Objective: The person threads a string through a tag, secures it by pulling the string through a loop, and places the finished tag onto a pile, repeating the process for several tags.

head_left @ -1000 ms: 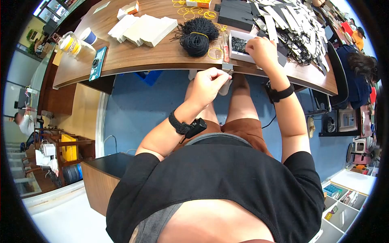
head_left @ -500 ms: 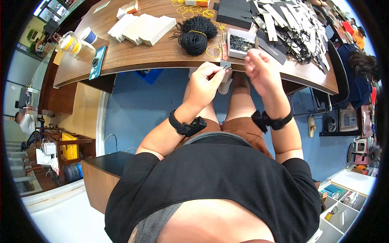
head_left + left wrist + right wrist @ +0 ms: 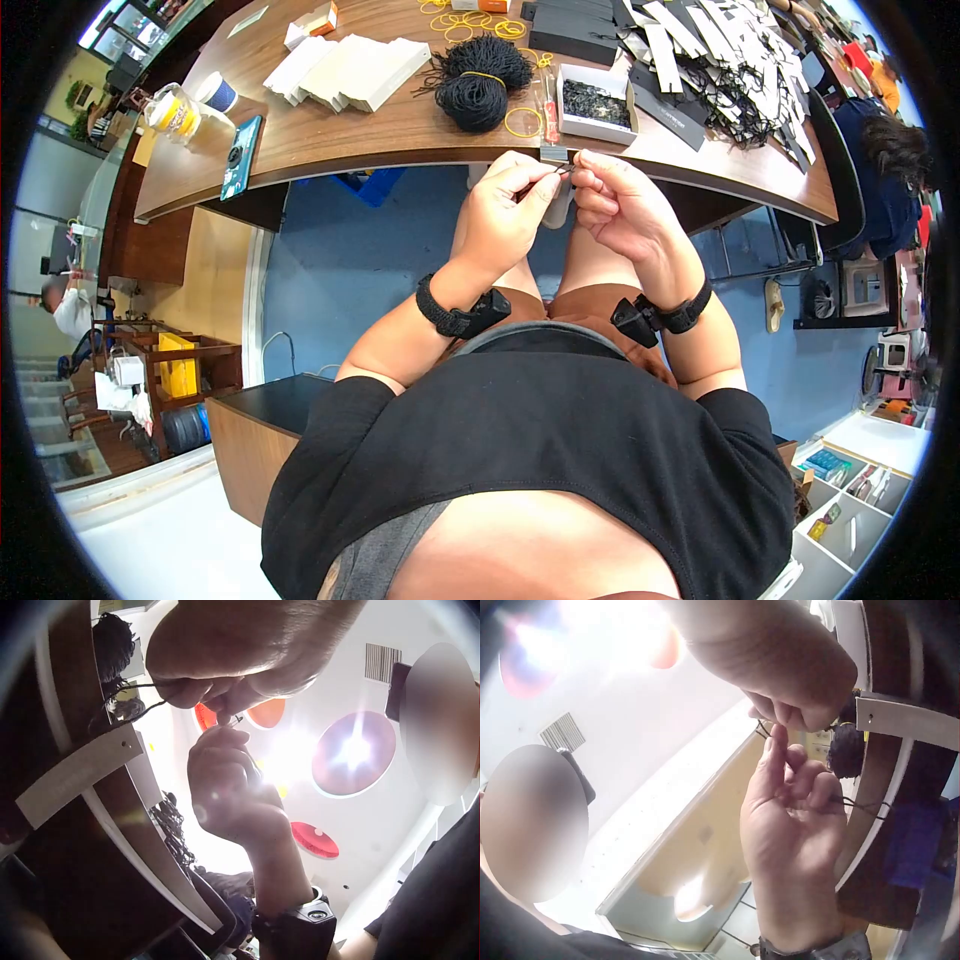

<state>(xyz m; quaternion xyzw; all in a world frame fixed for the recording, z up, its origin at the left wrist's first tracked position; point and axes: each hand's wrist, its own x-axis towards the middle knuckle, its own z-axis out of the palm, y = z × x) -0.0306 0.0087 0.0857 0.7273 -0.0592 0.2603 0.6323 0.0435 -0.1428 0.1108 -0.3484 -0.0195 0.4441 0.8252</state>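
My left hand (image 3: 505, 205) pinches a thin black cord (image 3: 864, 803) in front of the table edge. The cord runs out of the fist in a loop toward a pale grey tag (image 3: 79, 776) with a small hole, hanging at the table edge. My right hand (image 3: 625, 205) has come up against it, the fingertips of both hands meeting. In the left wrist view the right hand's thumb and finger pinch a tiny dark piece (image 3: 237, 719) at the meeting point; its kind is too small to make out. A short cord end (image 3: 762, 730) shows beside the left fingertips.
Beyond my hands stand a white box (image 3: 597, 135) of small black pieces, a bundle of black cord (image 3: 478, 90) and a red-handled tool (image 3: 551, 122). Tags (image 3: 690, 60) pile up at right. White card stacks (image 3: 365, 75), a phone (image 3: 241, 158) and a cup (image 3: 215, 92) are leftward.
My right hand has come out of the white box and moved left and toward me, to the left hand's fingertips. The left hand has stayed nearly in place, still holding the cord.
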